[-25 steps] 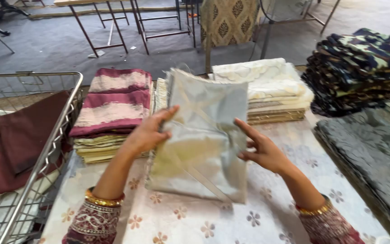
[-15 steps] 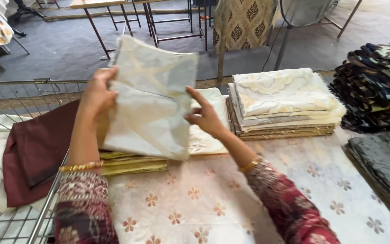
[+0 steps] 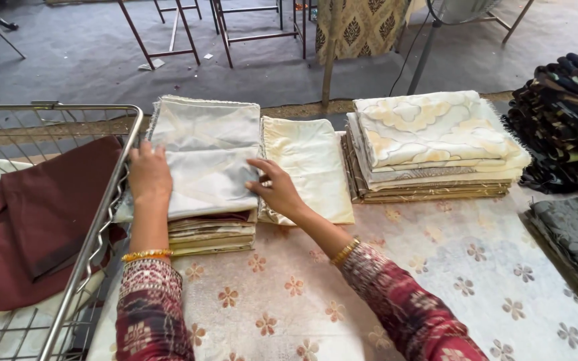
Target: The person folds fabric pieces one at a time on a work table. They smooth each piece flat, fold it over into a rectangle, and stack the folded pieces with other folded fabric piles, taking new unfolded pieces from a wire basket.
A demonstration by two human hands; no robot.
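Hands flat, left (image 3: 148, 175) and right (image 3: 277, 190) | pressing grey folded cover (image 3: 205, 157) (topmost) | on stack (image 3: 212, 234)

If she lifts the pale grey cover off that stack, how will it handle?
The grey cover is probably floppy: thin cloth draping over the stack's edge. Likely light, lying flat under both hands, left and right. Its sheen suggests it may slide off the stack.
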